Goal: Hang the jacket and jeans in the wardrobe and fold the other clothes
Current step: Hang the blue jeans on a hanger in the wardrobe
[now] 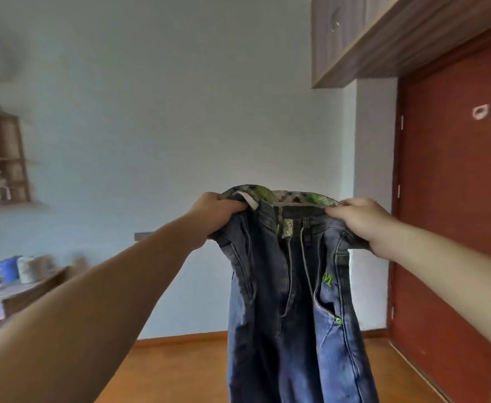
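A pair of blue jeans [290,301] hangs upright in front of me, held up by the waistband. The waistband lining is green-patterned, and small green embroidery marks the right front pocket. My left hand [213,212] grips the left side of the waistband. My right hand [360,219] grips the right side. Both arms are stretched forward at about chest height. The legs of the jeans drop out of view at the bottom edge. No jacket, hanger or open wardrobe shows in this view.
A red-brown door [453,205] stands at the right under a wooden overhead cabinet [383,39]. At the left are a wall shelf [3,158] with a bottle and a desk [20,292] with cups and papers. Wooden floor [180,370] lies below.
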